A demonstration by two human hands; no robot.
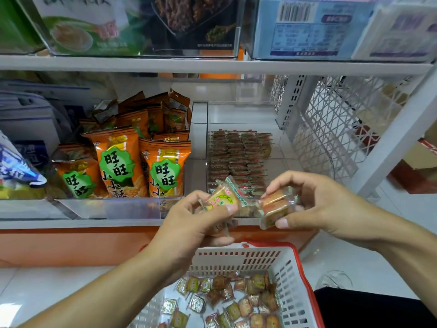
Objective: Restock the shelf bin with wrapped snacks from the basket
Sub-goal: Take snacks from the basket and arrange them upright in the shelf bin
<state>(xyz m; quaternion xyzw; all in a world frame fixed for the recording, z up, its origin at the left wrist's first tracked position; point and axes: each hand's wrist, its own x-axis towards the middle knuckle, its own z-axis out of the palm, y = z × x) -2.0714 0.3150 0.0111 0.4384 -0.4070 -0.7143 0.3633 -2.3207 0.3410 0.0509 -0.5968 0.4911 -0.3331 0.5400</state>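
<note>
My left hand (189, 223) grips a small clear-wrapped snack with a yellow label (223, 198), and more wrappers show under its fingers. My right hand (316, 200) pinches a little stack of wrapped snacks (275, 207) between thumb and fingers. Both hands hover just in front of the clear shelf bin (283, 159), which holds several neat rows of the same wrapped snacks (236, 157). Below, the white basket with a red rim (293, 275) holds several loose wrapped snacks (236, 297).
Orange snack bags (142, 162) fill the clear bin to the left. Boxed goods sit on the upper shelf (212, 65). A white lattice side panel (335, 124) and a slanted shelf post (397, 138) stand at the right. The floor is white tile.
</note>
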